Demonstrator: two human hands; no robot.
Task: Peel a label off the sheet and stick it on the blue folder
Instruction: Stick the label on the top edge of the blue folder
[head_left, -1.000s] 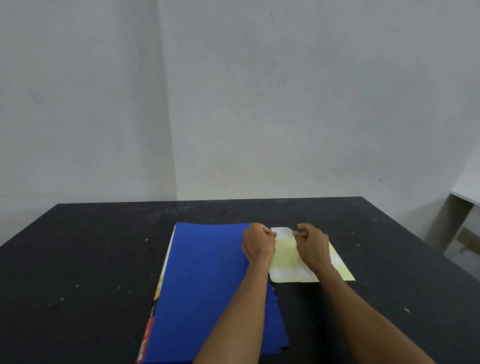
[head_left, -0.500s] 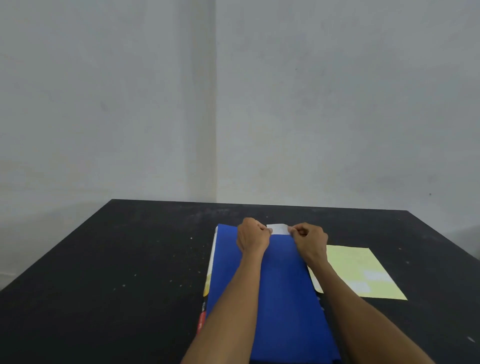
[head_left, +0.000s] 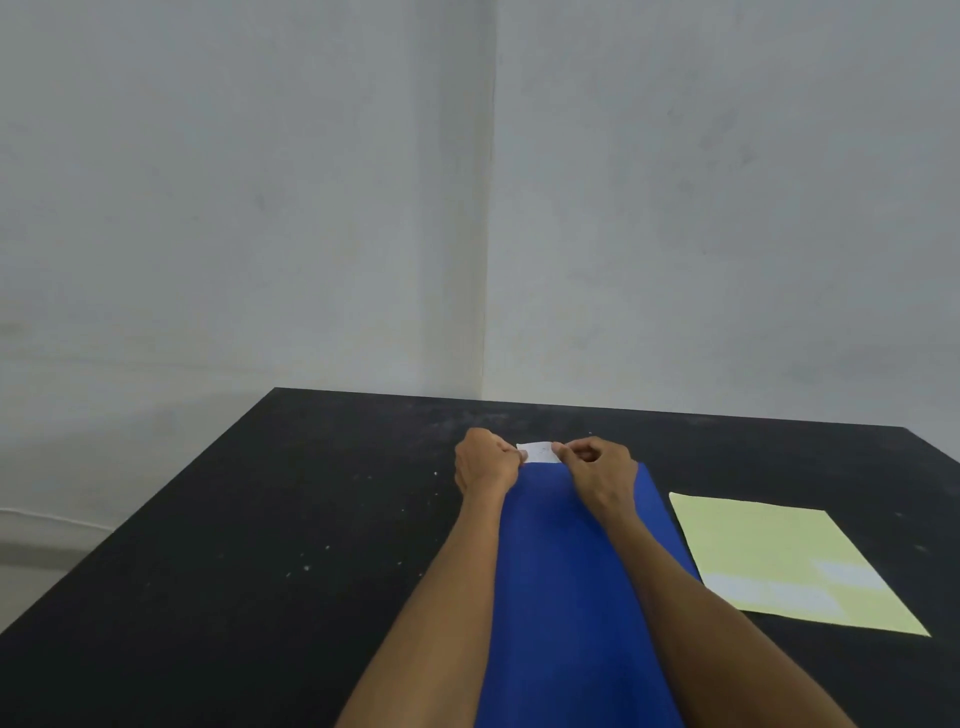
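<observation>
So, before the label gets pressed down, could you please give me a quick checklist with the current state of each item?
1. Label off the sheet: ok.
2. Left hand and right hand each pinch one end: ok.
3. Label at the blue folder far edge: ok.
4. Label flat, no wrinkles: cannot tell.
5. Label touching the folder: cannot tell.
6. Sheet clear of the folder, on the table: ok.

Black tabletop (head_left: 234, 571) set into a pale room corner.

I see its dark surface flecked with small white specks, densest toward the far middle; two plain grey-white walls (head_left: 727, 208) meet in a vertical seam behind its far edge.
</observation>
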